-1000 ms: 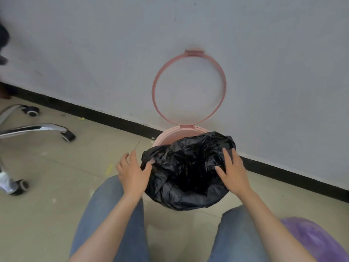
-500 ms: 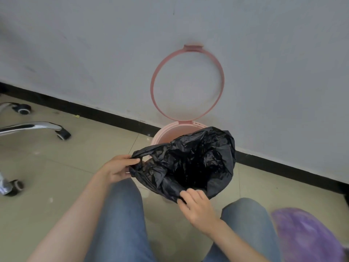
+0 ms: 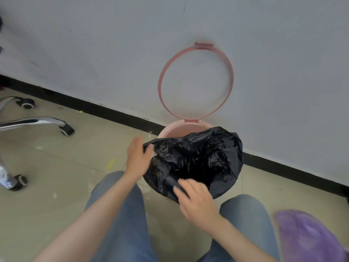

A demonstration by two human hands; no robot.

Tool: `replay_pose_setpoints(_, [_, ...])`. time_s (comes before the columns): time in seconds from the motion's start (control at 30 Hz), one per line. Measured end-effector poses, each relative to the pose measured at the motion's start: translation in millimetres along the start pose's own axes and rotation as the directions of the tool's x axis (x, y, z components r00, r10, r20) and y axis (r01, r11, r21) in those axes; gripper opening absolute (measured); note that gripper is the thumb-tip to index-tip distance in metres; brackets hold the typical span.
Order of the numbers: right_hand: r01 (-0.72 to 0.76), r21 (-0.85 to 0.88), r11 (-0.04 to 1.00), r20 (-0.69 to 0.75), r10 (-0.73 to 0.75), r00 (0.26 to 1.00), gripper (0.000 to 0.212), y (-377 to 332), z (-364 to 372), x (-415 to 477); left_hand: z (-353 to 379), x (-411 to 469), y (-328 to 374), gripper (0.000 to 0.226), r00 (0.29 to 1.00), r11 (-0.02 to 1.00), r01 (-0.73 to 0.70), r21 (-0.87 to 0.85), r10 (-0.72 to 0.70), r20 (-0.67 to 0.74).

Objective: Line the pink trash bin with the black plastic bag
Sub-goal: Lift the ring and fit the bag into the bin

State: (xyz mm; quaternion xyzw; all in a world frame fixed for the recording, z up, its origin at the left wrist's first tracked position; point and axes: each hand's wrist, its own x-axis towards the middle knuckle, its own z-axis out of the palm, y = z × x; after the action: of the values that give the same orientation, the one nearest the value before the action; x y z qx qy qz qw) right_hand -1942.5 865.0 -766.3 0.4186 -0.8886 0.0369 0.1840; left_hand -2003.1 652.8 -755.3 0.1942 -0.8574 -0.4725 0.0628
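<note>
The black bag [image 3: 196, 161] sits in the mouth of the pink bin [image 3: 181, 129], which stands on the floor [image 3: 56, 163] against the wall [image 3: 113, 53]. The bag is opened out and crumpled, its hollow facing up. Its edge is drawn over the near and right parts of the bin's rim; at the back left the pink rim and a strip of the inner wall are bare, so the bag is not yet turned over the rim all the way round. The pink hoop [image 3: 196, 84], hinged at the back of the bin, stands raised against the wall and is not closed down on the bag. Judgement: the lining is past the midpoint; what is left is to pull the edge over the rear rim, smooth it, and lower the hoop. The left hand [image 3: 137, 157] pinches the bag's left edge, its grip closed on the plastic between thumb and fingers. The right hand [image 3: 198, 201] lies on the near edge with fingers curled; its image is blurred, and whether its grip has hold of the plastic cannot be told. Outward: both knees in blue jeans, chair legs [image 3: 35, 123] at left, a purple bag [image 3: 306, 237] at lower right. No brand, label or writing can be read anywhere.
</note>
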Motion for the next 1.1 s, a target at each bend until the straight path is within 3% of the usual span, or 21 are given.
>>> replay_pose_setpoints(0.03, [-0.096,-0.002,0.995,0.046,0.096,0.994,0.030,4.6,-3.9,8.4,9.6,-5.0,2.5,0.047,0.991,0.990,-0.096,0.102,0.085,0.103])
replay_pose_setpoints(0.1, [-0.215,-0.053,0.975,0.265,0.221,0.939,0.048,12.4,-9.0,20.8,25.9,-5.8,5.0,0.056,0.970,0.973,-0.112,0.202,0.063,0.233])
replay_pose_setpoints(0.2, [-0.269,0.116,0.956,0.609,0.146,0.780,0.058,19.6,0.4,21.1,34.4,6.6,10.6,0.056,0.989,0.956,-0.019,0.292,-0.024,0.145])
replay_pose_setpoints(0.27, [-0.284,0.180,0.942,0.666,0.096,0.739,0.058,23.4,4.9,17.8,35.1,17.6,14.5,0.051,0.996,0.958,0.021,0.287,-0.044,0.075])
replay_pose_setpoints(0.4, [-0.258,0.224,0.940,0.712,0.023,0.702,0.065,24.9,-0.6,15.5,33.9,26.1,18.3,0.031,0.999,0.997,0.045,0.057,-0.045,-0.006])
replay_pose_setpoints(0.5, [-0.310,0.304,0.901,0.767,-0.038,0.641,0.069,23.3,-9.7,10.2,28.5,29.2,9.0,0.029,0.999,0.999,0.033,-0.028,-0.033,0.004])
replay_pose_setpoints(0.57, [-0.351,0.369,0.861,0.751,-0.053,0.659,0.067,28.7,-21.0,9.9,25.1,31.4,1.6,0.035,0.993,0.985,0.113,-0.130,-0.107,0.046])
replay_pose_setpoints(0.6, [-0.337,0.393,0.855,0.680,-0.024,0.732,0.065,36.6,-26.7,12.5,23.5,32.4,-2.8,0.038,0.985,0.970,0.166,-0.177,-0.154,0.080])
replay_pose_setpoints(0.67, [-0.323,0.358,0.876,0.421,0.157,0.893,0.057,68.2,-31.4,22.2,20.1,30.7,-8.5,0.036,0.957,0.934,0.275,-0.230,-0.242,0.160])
replay_pose_setpoints(0.7, [-0.396,0.295,0.870,0.311,0.305,0.900,0.051,89.6,-32.7,28.6,18.4,30.9,-10.8,0.029,0.934,0.895,0.345,-0.282,-0.298,0.197])
replay_pose_setpoints(0.73, [-0.511,0.226,0.829,0.249,0.458,0.853,0.046,112.7,-33.0,34.3,15.7,31.6,-11.1,0.022,0.904,0.842,0.422,-0.338,-0.362,0.228])
replay_pose_setpoints(0.8, [-0.741,0.120,0.660,0.304,0.686,0.661,0.044,152.8,-30.0,41.8,11.5,34.1,-8.5,0.018,0.862,0.791,0.505,-0.345,-0.443,0.246])
replay_pose_setpoints(0.83, [-0.794,0.080,0.602,0.379,0.718,0.583,0.047,165.8,-26.1,43.8,10.5,36.8,-5.1,0.018,0.865,0.817,0.498,-0.292,-0.443,0.236])
replay_pose_setpoints(0.87, [-0.796,0.049,0.604,0.447,0.699,0.558,0.048,173.3,-21.3,45.3,11.0,39.2,-2.4,0.022,0.885,0.858,0.460,-0.230,-0.422,0.196])
replay_pose_setpoints(0.97, [-0.725,0.017,0.689,0.484,0.629,0.608,0.042,177.9,-6.6,52.4,14.8,34.7,12.2,0.043,0.976,0.976,0.217,0.030,-0.216,-0.031])
replay_pose_setpoints(1.03, [-0.705,0.046,0.708,0.415,0.628,0.658,0.029,181.1,0.8,59.4,27.1,27.0,18.7,0.047,1.000,0.968,-0.016,0.249,0.012,0.018])
replay_pose_setpoints(1.1, [-0.702,0.124,0.701,0.376,0.622,0.687,0.023,184.2,6.9,64.4,41.3,23.5,20.8,0.042,0.992,0.952,-0.089,0.294,0.057,0.116])
